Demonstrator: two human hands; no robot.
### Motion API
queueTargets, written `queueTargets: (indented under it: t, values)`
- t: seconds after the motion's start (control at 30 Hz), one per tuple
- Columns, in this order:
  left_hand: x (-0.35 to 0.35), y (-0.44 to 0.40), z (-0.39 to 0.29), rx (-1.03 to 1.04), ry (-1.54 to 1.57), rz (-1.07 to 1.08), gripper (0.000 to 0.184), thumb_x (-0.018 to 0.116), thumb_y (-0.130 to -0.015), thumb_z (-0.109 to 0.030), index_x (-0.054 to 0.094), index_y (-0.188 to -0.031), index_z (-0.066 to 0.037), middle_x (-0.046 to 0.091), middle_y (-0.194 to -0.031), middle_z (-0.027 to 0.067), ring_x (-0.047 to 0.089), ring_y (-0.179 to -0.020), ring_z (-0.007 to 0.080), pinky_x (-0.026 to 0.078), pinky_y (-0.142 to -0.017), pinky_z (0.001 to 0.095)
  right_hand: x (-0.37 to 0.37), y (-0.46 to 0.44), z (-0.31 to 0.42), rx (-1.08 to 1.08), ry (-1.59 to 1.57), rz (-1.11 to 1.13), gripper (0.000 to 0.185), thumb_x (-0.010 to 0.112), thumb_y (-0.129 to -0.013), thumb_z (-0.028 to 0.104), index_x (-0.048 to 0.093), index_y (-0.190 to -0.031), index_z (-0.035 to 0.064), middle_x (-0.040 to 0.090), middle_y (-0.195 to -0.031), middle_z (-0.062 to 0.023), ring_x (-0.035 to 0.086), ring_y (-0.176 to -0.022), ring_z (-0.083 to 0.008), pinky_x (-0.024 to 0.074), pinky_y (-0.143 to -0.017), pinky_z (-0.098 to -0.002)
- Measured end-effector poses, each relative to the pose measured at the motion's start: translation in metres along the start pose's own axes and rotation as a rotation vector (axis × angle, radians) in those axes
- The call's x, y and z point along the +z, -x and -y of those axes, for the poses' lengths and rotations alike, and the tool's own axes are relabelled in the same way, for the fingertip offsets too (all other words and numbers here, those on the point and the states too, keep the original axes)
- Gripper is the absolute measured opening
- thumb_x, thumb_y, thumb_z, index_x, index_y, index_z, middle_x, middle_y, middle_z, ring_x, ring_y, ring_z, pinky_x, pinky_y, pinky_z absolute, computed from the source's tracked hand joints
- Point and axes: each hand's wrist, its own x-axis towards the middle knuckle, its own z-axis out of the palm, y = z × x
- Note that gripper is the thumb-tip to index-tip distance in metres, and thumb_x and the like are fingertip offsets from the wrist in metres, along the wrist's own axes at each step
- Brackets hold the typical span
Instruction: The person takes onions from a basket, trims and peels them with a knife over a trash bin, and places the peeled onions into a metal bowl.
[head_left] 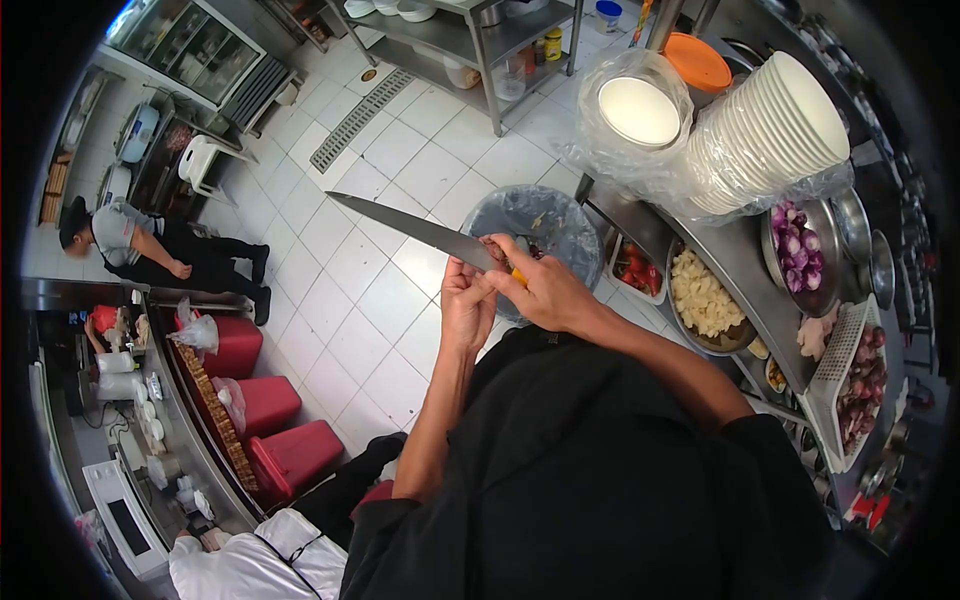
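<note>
Long Knife [405, 222] Held Over a Lined Bin [478, 228]

The room is floored with white tiles [375, 335], and at the right side a metal worktop [725, 265] is seen. The lined bin is placed on the tiles, below the hands. On the worktop, a stack of white tubs [770, 135] is wrapped in clear plastic. Farther along, a white basket [832, 370] is filled with reddish bulbs, and by purple onions [797, 250] a metal bowl [822, 292] is occupied. Pale chopped pieces [703, 292] are kept in another bowl, nearer to the arms.

The long knife is pointed away from the body, towards the upper left. By the right hand [552, 290] its yellow handle [518, 277] is gripped, with the fingers closed around it. The left hand [467, 308] is held just beside, at the heel of the blade, with the fingers bent; whether something is pinched there cannot be told. Near the fingertips of the right hand, a small reddish piece [496, 253] is partly hidden.
</note>
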Motion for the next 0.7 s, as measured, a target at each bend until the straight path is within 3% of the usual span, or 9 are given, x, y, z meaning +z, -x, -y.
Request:
queueTargets:
  t: [0.1, 0.2, 0.3, 0.37, 0.4, 0.47, 0.6, 0.63, 0.7]
  values:
    - [0.005, -0.005, -0.004, -0.056, -0.014, -0.025, 0.044, 0.056, -0.084, 0.006, 0.045, -0.127, 0.0, 0.055, -0.122, 0.0121, 0.053, -0.114, 0.0225, 0.043, -0.1, 0.0352, 0.002, 0.0, -0.003, -0.024, -0.026, -0.106, 0.061, 0.047, -0.091, 0.042, 0.037, -0.134, 0.001, 0.058, -0.06, -0.0214, 0.061, -0.062, -0.0424, 0.046, -0.063, -0.0483]
    - [-0.007, -0.007, -0.006, -0.111, 0.028, -0.005, 0.048, 0.057, -0.084, 0.005, 0.044, -0.13, -0.001, 0.054, -0.123, 0.0121, 0.053, -0.114, 0.0232, 0.042, -0.101, 0.0374, 0.008, -0.005, -0.014, -0.04, -0.002, -0.132, 0.05, 0.049, -0.093, 0.037, 0.047, -0.127, 0.0003, 0.059, -0.062, -0.0177, 0.063, -0.06, -0.0333, 0.0466, -0.059, -0.041]
    - [-0.022, -0.007, -0.006, -0.163, 0.15, 0.029, 0.046, 0.058, -0.084, 0.003, 0.046, -0.129, -0.001, 0.055, -0.121, 0.0116, 0.055, -0.111, 0.0236, 0.042, -0.102, 0.0392, 0.016, -0.018, -0.026, -0.167, -0.264, -0.305, 0.049, 0.048, -0.092, 0.042, 0.059, -0.112, -0.0012, 0.056, -0.054, -0.016, 0.058, -0.05, -0.0277, 0.0468, -0.057, -0.0414]
    - [-0.023, -0.004, -0.006, -0.198, 0.236, 0.034, 0.044, 0.057, -0.085, 0.003, 0.048, -0.128, -0.002, 0.056, -0.118, 0.0111, 0.056, -0.109, 0.0236, 0.043, -0.101, 0.04, -0.014, -0.013, -0.005, 0.334, -0.555, 0.169, 0.052, 0.048, -0.093, 0.042, 0.059, -0.117, -0.0034, 0.063, -0.063, -0.0124, 0.058, -0.058, -0.0179, 0.0484, -0.062, -0.0333]
    - [-0.02, -0.004, -0.008, -0.214, 0.217, 0.002, 0.043, 0.058, -0.085, 0.001, 0.048, -0.127, -0.001, 0.057, -0.117, 0.0114, 0.057, -0.107, 0.0234, 0.044, -0.101, 0.0402, -0.016, -0.013, -0.004, 0.332, -0.565, 0.188, 0.053, 0.047, -0.094, 0.042, 0.056, -0.123, -0.0008, 0.061, -0.062, -0.0053, 0.054, -0.056, -0.0121, 0.0466, -0.056, -0.0274]
    - [-0.016, -0.005, -0.011, -0.23, 0.201, -0.028, 0.042, 0.058, -0.086, 0.0, 0.048, -0.127, 0.0, 0.057, -0.116, 0.0118, 0.058, -0.106, 0.0233, 0.045, -0.1, 0.0404, -0.011, -0.013, -0.005, 0.248, -0.527, 0.116, 0.053, 0.047, -0.094, 0.042, 0.055, -0.125, -0.0005, 0.056, -0.058, -0.0046, 0.051, -0.052, -0.0109, 0.0437, -0.051, -0.0262]
    - [-0.013, -0.01, -0.015, -0.325, -0.174, -0.163, 0.038, 0.06, -0.087, -0.001, 0.051, -0.123, 0.003, 0.058, -0.113, 0.0123, 0.06, -0.099, 0.0207, 0.052, -0.09, 0.0363, -0.001, -0.018, -0.017, 0.089, -0.434, 0.011, 0.057, 0.046, -0.094, 0.044, 0.052, -0.128, -0.0015, 0.043, -0.051, -0.0026, 0.04, -0.039, -0.0086, 0.0333, -0.037, -0.0242]
    - [-0.012, -0.011, -0.016, -0.336, -0.354, -0.199, 0.035, 0.059, -0.087, 0.0, 0.052, -0.122, 0.003, 0.058, -0.113, 0.0118, 0.061, -0.098, 0.0198, 0.054, -0.088, 0.0354, -0.003, -0.018, -0.016, 0.087, -0.432, 0.02, 0.057, 0.046, -0.094, 0.044, 0.052, -0.128, -0.0015, 0.043, -0.051, -0.0026, 0.04, -0.039, -0.0086, 0.0333, -0.037, -0.0242]
    - [-0.011, -0.012, -0.018, -0.327, -0.351, -0.211, 0.037, 0.06, -0.087, 0.001, 0.051, -0.122, 0.004, 0.058, -0.113, 0.0121, 0.061, -0.099, 0.0201, 0.054, -0.087, 0.0348, -0.011, -0.02, -0.014, 0.297, -0.489, 0.173, 0.059, 0.046, -0.093, 0.047, 0.058, -0.117, -0.0061, 0.048, -0.056, -0.0058, 0.043, -0.041, -0.0106, 0.0354, -0.039, -0.0246]
